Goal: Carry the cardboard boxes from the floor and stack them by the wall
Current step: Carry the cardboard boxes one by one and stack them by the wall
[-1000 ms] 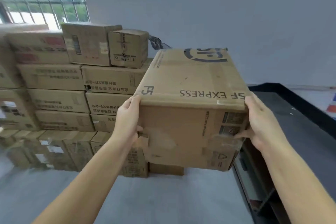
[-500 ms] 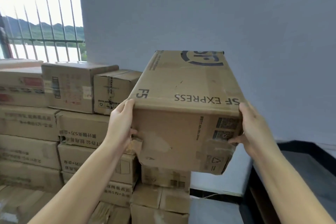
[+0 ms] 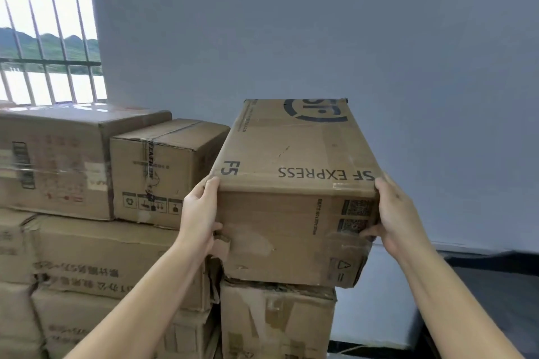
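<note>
Grey wall (image 3: 320, 23) fills the back, barred window (image 3: 46, 26) top left. Against the wall, the stack of cardboard boxes (image 3: 96, 256) runs from the left edge to centre, several layers high. On its top layer sit a wide taped box (image 3: 52, 163) and, just beside it, a smaller box (image 3: 157, 172).

At the stack's right end is a battered lower box (image 3: 277, 320), top edge crumpled. We hold the SF Express box (image 3: 294, 183) directly above it, long axis pointing at the wall, print upside down to us. Its bottom near edge looks to be touching or just about touching the lower box; can't tell if weight is on it yet.

Step in hand, as we judge it: set this box down on the right-end column. To do it well we should push it in until the far end meets the wall and keep its left side close beside the smaller box. It overhangs the lower box on the right, so shift it left before letting go or it may tip. Lower it flat, since the crumpled top below may give.

Grip: our left hand (image 3: 201, 218) is spread wide on the near left corner, fingers wrapped round the side, thumb on the front face. Our right hand (image 3: 393, 218) mirrors it on the near right corner, thumb pressing by the QR labels (image 3: 354, 216). Both hands clamp the box between them, palms flat, neither curled into a fist.
</note>
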